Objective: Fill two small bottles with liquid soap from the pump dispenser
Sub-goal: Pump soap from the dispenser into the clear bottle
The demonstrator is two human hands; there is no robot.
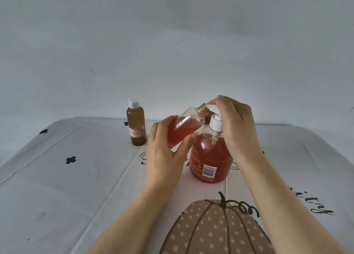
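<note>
Left hand [162,150] grips tilted clear bottle [186,127], threaded neck at white spout | right hand [235,123] closed over pump dispenser [209,158], round, orange-filled | capped amber bottle [136,122] upright left on pumpkin-print tablecloth [57,186]

A round clear plastic pump dispenser of orange liquid soap [209,158] stands on the white cloth-covered tabletop [57,177], just behind a printed dotted pumpkin [210,229]. The right hand [235,123] lies on its pump head from the right. To its left, the left hand [164,148] holds a small clear uncapped bottle [188,125] tilted, mouth at the spout. Farther left and behind, a small brown white-capped bottle [136,122] stands upright, apart
</note>
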